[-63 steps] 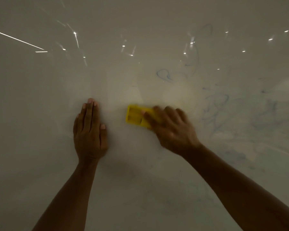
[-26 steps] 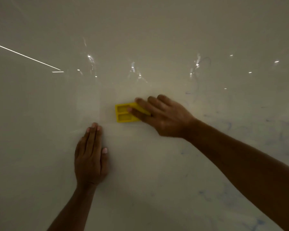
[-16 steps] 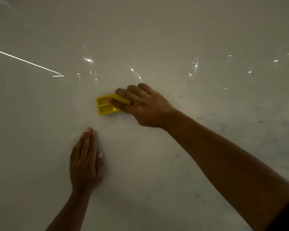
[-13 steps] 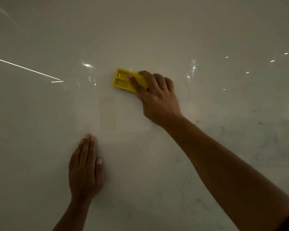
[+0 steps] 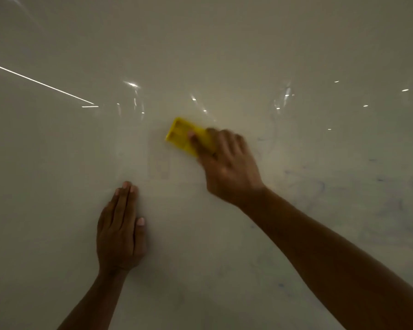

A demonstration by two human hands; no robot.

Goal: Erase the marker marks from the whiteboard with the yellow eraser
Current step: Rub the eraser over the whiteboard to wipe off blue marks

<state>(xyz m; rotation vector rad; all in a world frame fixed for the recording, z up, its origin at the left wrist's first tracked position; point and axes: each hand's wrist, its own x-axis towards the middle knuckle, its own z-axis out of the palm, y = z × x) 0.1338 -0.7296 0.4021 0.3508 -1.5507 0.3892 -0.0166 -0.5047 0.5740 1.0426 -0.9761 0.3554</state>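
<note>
On whiteboard (image 5: 57,186) | one yellow eraser (image 5: 179,134) | two hands

No readable text, labels, brand names, numbers or signs appear anywhere in view. The whiteboard (image 5: 57,186) carries only faint blue marker smears (image 5: 379,182) toward the right, too smudged to form any letter or figure. The yellow eraser (image 5: 180,134) shows moulded hollows on its back but no print or logo that can be made out.
</note>
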